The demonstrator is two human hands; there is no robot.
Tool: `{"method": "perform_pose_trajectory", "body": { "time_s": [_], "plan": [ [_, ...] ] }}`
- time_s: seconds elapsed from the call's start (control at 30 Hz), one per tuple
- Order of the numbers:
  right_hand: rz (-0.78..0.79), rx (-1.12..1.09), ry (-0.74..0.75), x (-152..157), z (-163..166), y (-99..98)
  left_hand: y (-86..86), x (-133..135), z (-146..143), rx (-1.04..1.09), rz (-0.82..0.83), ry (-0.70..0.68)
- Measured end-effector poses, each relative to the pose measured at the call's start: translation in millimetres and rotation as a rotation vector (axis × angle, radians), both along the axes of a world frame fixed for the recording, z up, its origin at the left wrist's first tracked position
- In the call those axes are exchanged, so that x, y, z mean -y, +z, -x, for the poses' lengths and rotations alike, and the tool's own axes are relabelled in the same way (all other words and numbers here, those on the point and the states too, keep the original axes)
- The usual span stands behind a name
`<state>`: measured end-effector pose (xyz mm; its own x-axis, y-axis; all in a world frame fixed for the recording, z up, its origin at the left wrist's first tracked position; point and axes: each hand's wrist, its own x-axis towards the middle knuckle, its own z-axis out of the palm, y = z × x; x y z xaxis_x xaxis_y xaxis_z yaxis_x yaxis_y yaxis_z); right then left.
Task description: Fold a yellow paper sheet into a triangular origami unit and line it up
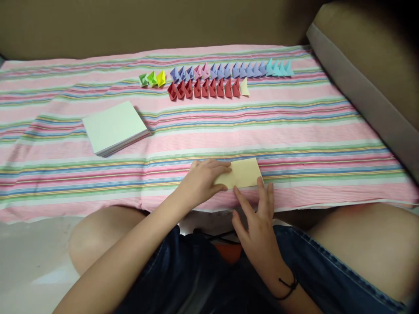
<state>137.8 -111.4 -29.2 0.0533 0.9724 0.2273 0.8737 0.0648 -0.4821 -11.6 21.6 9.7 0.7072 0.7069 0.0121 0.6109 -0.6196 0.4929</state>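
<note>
A pale yellow sheet of paper [245, 172], folded to a rectangle, lies flat near the front edge of the striped cloth [294, 126]. My left hand [204, 179] rests over the paper's left end, its fingers stretched across it and covering that part. At the near right edge is my right hand [258, 218], fingers spread, with fingertips at the paper's lower edge and right corner. A black cord bracelet circles the right wrist. Neither hand is wrapped round anything.
A stack of paper [114, 128] lies to the left. Farther back stand rows of small folded paper pieces: red ones [205, 88], purple ones [220, 70], turquoise ones [278, 68], and a yellow one [161, 78]. A brown backrest [147, 26] and a cushioned armrest [366, 78] border the cloth.
</note>
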Motion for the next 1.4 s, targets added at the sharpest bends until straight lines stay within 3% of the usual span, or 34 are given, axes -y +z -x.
{"method": "perform_pose_trajectory", "body": {
  "time_s": [0.27, 0.5, 0.63, 0.7, 0.77, 0.97, 1.13, 1.2, 1.4],
  "plan": [
    [0.031, 0.006, -0.097, 1.9, -9.6, 0.8, -0.6, 1.0, -0.6, -0.009, -0.006, 0.0],
    [-0.115, 0.044, -0.18, 2.9, -39.4, 2.7, 0.9, 1.5, -0.2, -0.027, -0.005, 0.006],
    [-0.261, 0.008, 0.005, -4.0, -31.6, 12.8, 0.2, 2.4, -0.5, -0.029, -0.012, 0.007],
    [-0.23, 0.013, 0.167, -9.9, -21.9, 10.7, -0.7, 2.9, -0.5, -0.03, -0.015, 0.005],
    [-0.171, 0.057, 0.228, -15.2, -13.4, 3.2, -1.3, 3.4, 0.0, -0.028, -0.018, -0.001],
    [-0.159, 0.175, 0.207, -19.5, -9.5, -12.6, 2.4, 5.7, 8.1, -0.049, -0.022, 0.01],
    [-0.149, 0.166, 0.26, -25.0, -19.4, 1.3, 11.4, 11.2, 24.1, -0.153, 0.004, 0.232],
    [-0.13, 0.168, 0.296, -31.3, -25.3, 8.5, 15.8, 15.6, 29.2, -0.139, -0.022, 0.259],
    [-0.179, 0.281, 0.513, -60.3, -46.2, 27.2, 16.3, 35.6, 19.9, -0.01, -0.136, -0.051]
  ]
}}
